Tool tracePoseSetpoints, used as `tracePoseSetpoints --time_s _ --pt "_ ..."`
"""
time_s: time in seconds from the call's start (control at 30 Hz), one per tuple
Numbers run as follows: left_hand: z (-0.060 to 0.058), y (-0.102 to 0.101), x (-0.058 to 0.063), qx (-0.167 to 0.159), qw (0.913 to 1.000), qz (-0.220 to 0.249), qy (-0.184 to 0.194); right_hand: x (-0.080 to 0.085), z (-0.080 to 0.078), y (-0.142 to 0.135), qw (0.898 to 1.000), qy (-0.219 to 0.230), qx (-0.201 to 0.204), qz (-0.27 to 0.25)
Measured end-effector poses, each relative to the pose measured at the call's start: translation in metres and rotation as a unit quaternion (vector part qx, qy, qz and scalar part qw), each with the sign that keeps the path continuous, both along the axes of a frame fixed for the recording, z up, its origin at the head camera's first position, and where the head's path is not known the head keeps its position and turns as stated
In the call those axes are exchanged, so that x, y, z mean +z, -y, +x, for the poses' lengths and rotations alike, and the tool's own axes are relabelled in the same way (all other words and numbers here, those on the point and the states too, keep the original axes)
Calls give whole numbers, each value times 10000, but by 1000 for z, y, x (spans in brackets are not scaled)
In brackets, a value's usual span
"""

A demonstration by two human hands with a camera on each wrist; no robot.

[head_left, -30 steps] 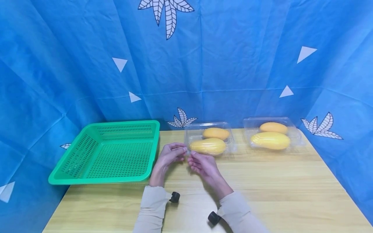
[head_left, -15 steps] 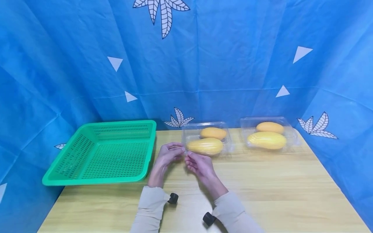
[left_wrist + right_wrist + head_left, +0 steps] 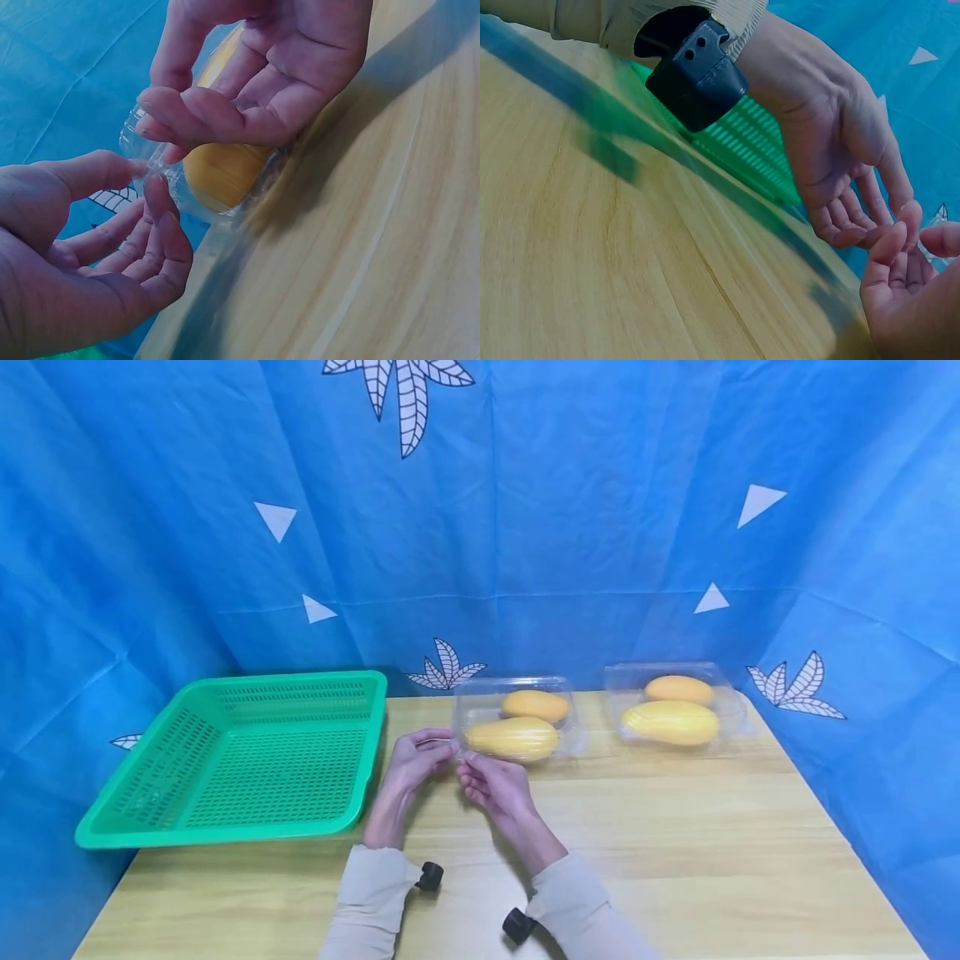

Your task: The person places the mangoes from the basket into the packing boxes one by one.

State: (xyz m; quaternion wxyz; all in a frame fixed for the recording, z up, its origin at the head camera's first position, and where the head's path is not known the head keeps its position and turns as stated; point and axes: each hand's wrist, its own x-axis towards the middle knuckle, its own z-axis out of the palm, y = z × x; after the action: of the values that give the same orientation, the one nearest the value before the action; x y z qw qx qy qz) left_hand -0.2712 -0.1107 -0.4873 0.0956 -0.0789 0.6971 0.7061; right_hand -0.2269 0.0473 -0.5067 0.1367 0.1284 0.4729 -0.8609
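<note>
A clear plastic clamshell box (image 3: 567, 735) stands near the back of the table, holding an orange-yellow mango (image 3: 535, 705) and a longer, ridged yellow fruit (image 3: 512, 739). At its front left corner, my left hand (image 3: 412, 766) pinches the plastic edge between thumb and index finger, the other fingers loosely bent. My right hand (image 3: 501, 791) pinches the same edge just beside it, fingertips close to the left ones. In the left wrist view, the clear rim (image 3: 154, 161) shows between the fingertips, with a yellow fruit (image 3: 225, 174) behind it.
A second clear box (image 3: 733, 718) with two yellow fruits stands to the right. Left of my hands lies a green perforated basket (image 3: 225, 839), its side near my left wrist. A blue patterned curtain (image 3: 420, 527) rises behind the wooden table (image 3: 675, 860).
The whole head view has shifted slightly, so everything appears further left. Both hands stay at the box's corner, with barely any finger movement.
</note>
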Motion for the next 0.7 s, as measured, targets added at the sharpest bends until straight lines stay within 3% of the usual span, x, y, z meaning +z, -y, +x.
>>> tracePoseSetpoints --time_s 0.27,0.4,0.47,0.53,0.7 --pt "1 -5 0 11 9998 -105 -150 0 0 -10 9992 -148 379 -2" --pt "4 -13 5 -100 9968 -672 -410 0 2 -20 9939 -465 927 377" --pt "8 -16 10 -269 9892 -1274 -675 2 4 -27 9864 -693 1249 813" --pt "14 -21 17 -424 9756 -1902 -1010 6 7 -38 9738 -968 1554 1351" --pt "30 -27 39 -605 9370 -2865 -1906 28 11 -72 9239 -1907 1915 2708"
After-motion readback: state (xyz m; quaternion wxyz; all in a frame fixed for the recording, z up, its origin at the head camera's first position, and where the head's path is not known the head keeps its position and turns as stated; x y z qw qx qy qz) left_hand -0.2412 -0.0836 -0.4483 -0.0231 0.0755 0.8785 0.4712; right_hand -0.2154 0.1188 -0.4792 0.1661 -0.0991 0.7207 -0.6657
